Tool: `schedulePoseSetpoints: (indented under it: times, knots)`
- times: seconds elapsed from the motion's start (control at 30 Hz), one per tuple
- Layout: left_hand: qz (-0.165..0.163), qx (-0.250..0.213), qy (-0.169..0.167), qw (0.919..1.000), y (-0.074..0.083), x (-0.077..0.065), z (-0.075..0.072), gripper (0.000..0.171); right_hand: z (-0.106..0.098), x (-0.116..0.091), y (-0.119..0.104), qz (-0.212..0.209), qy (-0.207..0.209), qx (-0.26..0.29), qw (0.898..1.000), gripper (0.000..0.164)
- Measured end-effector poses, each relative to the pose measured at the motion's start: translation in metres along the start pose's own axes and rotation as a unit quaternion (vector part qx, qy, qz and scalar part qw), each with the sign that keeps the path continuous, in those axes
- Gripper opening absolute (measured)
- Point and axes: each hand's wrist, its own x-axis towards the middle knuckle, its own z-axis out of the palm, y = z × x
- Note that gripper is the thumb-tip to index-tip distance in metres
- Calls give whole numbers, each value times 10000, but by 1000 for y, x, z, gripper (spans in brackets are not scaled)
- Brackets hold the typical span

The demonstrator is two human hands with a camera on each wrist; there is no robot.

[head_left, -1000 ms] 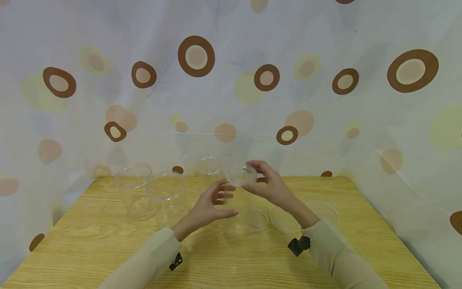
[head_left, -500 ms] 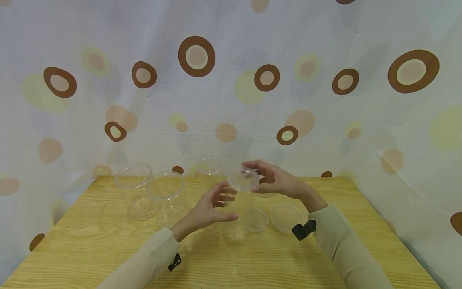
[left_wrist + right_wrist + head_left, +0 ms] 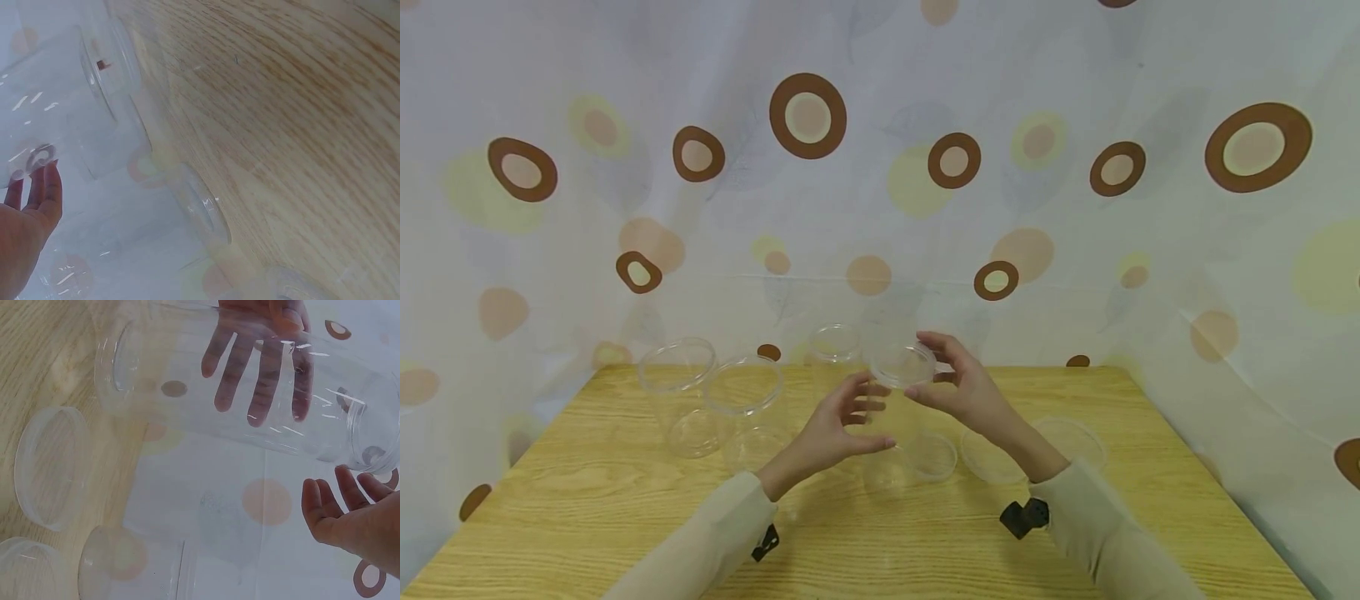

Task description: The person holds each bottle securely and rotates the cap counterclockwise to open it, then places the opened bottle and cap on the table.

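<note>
A tall clear plastic jar (image 3: 901, 421) stands upright on the table, with a round transparent lid (image 3: 898, 367) at its top. My left hand (image 3: 827, 429) holds the jar by its side, the thumb towards me and the fingers spread round the far left. Those fingers show through the clear wall in the right wrist view, and the left wrist view has the fingertips against the jar (image 3: 56, 106). At the top, my right hand (image 3: 973, 392) holds the lid's rim from the right between thumb and fingers. The right wrist view shows the right fingertips right at the rim.
Two wider clear jars (image 3: 677, 367) stand uncovered at the left. A slim clear jar (image 3: 837, 343) stands behind the left hand. Round clear lids (image 3: 992, 457) lie on the wooden table (image 3: 880, 550) at the right, partly behind the right arm. A patterned cloth (image 3: 880, 167) hangs behind.
Half a second ago my right hand was turned further right, its wrist higher and outward. It is now back round near its pose of a second ago, still at the lid. The left hand has stayed put.
</note>
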Motion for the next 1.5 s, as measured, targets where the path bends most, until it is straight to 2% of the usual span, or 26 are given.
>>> schedulePoseSetpoints:
  times: [0.1, 0.2, 0.37, 0.57, 0.73, 0.87, 1.03, 1.2, 1.37, 1.5]
  knots:
    - [-11, 42, 8, 10000, -1, 0, 0, 75, 2, 0, 0, 4, 91, -46, 9999, 63]
    - [-50, 29, -1, 10000, -1, 0, 0, 76, 0, 1, 2, -101, -52, 4, 9999, 60]
    - [-88, 13, -64, 9999, 6, -2, 0, 76, -11, 7, 5, -251, -768, 278, 9963, 58]
    - [-18, -97, -196, 9998, 26, -6, 0, 73, -25, 15, 10, -210, -1650, 689, 9837, 62]
    - [31, -36, -196, 9998, 13, -4, 0, 73, -30, 17, 11, -185, -1872, 862, 9784, 64]
    - [72, -2, -99, 9999, 1, -2, -1, 73, -26, 14, 11, -287, -1605, 836, 9831, 66]
    - [174, 19, -19, 9998, -2, -2, -1, 75, -13, 8, 6, -463, -631, 380, 9962, 70]
    - [284, 102, -20, 9995, -1, -2, -1, 77, 2, 2, 0, -278, 87, 40, 9996, 70]
    - [148, 49, 0, 9999, 0, -2, -1, 78, 7, 2, -2, -167, 283, -21, 9995, 64]
    - [13, 5, 11, 10000, 0, -1, -1, 78, 5, 3, 0, -242, 109, 156, 9995, 61]
